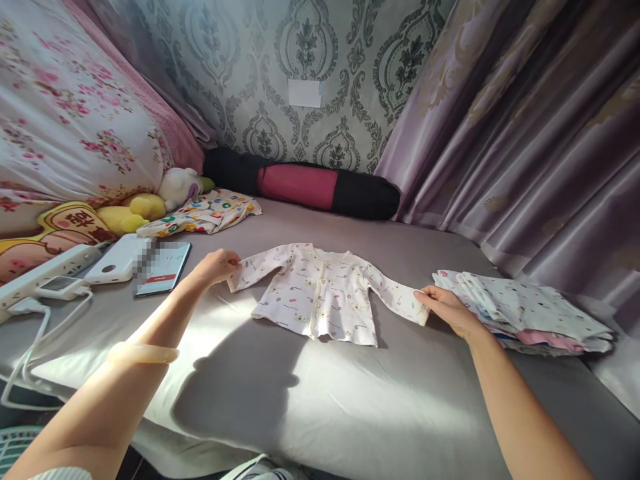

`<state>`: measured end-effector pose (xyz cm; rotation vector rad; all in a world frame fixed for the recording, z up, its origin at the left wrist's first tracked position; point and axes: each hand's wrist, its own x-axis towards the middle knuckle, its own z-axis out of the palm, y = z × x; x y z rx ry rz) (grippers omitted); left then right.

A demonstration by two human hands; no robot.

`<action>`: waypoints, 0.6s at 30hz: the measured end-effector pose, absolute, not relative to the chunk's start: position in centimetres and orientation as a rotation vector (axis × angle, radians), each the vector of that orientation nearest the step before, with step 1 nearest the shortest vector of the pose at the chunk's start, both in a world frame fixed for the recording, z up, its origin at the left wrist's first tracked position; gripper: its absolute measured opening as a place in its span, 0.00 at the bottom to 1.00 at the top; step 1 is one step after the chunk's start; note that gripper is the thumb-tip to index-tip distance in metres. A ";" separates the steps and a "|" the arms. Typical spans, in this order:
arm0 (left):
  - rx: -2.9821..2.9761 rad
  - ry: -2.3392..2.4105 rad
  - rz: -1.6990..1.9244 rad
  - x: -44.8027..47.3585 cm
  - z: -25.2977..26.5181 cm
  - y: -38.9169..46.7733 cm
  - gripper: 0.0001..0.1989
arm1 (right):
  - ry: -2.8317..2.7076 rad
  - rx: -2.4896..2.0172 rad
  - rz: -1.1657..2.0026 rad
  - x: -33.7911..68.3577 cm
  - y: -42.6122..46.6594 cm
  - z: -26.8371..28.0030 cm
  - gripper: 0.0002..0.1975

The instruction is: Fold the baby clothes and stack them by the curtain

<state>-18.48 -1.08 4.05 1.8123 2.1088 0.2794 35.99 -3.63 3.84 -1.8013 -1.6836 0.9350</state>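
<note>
Small printed shirt (345,300) lies face up on the grey sheet (400,400), midway between the two hands, front placket toward the camera, both sleeves drawn out sideways. Left hand (219,267): fingers (233,257) bunched in a pinch at the upper edge of one cuff; the exact contact is partly hidden by the knuckles. Right hand (450,312): thumb on top of the other cuff, pinch closed on the fabric; the remaining fingers are mostly out of sight. Collar sits farther from the person than either set of fingers, hem nearer. Pale bangle (145,353) on the left forearm. Just right of the right fingers: folded clothes (530,310), stacked, white prints uppermost, some pink lower down. Left of the left fingers, in order outward: phone (170,268), screen partly pixelated; white device (116,260), touching or overlapping the phone, cannot tell which; power strip (45,272). Beyond the left fingers: crumpled colourful-print cloth (215,212), with yellow plush toy (134,212) near it. Well beyond both hands: black-and-red bolster (300,187) along the wall.
</note>
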 end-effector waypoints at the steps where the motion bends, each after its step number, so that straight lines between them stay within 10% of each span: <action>1: 1.819 2.174 0.263 -18.5 4.2 -0.7 0.15 | -1.675 -1.829 0.856 36.0 -3.2 4.0 0.18; 18: 2.064 2.469 0.188 -15.1 4.9 2.6 0.19 | -2.134 -2.329 -0.317 32.5 -1.2 3.8 0.20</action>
